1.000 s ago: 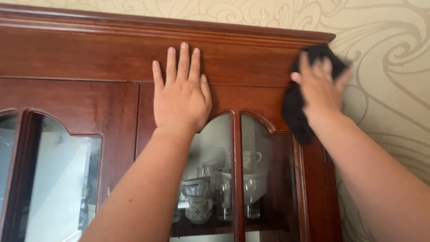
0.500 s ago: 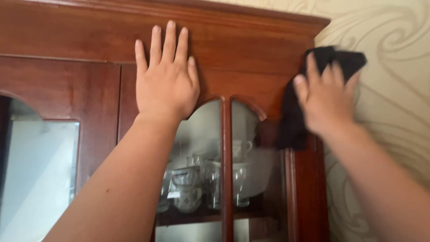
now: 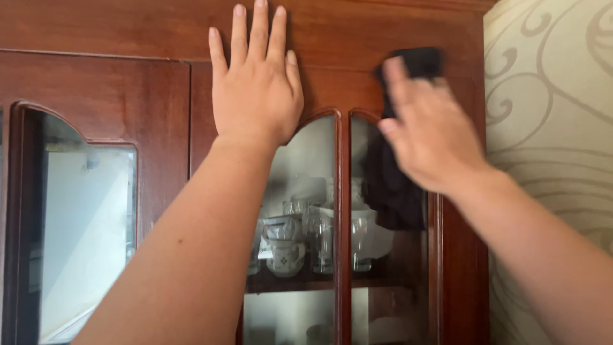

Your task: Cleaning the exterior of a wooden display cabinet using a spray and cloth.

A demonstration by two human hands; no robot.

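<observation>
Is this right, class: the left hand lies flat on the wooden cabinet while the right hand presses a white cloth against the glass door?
Not quite. The cloth is black, not white, as the head view shows. The rest holds: the left hand lies flat on the wooden cabinet, and the right hand presses the cloth against the glass door.

Both arms reach up: left hand (image 3: 257, 83) flat with fingers spread, right hand (image 3: 429, 131) blurred, fingers bent forward
</observation>
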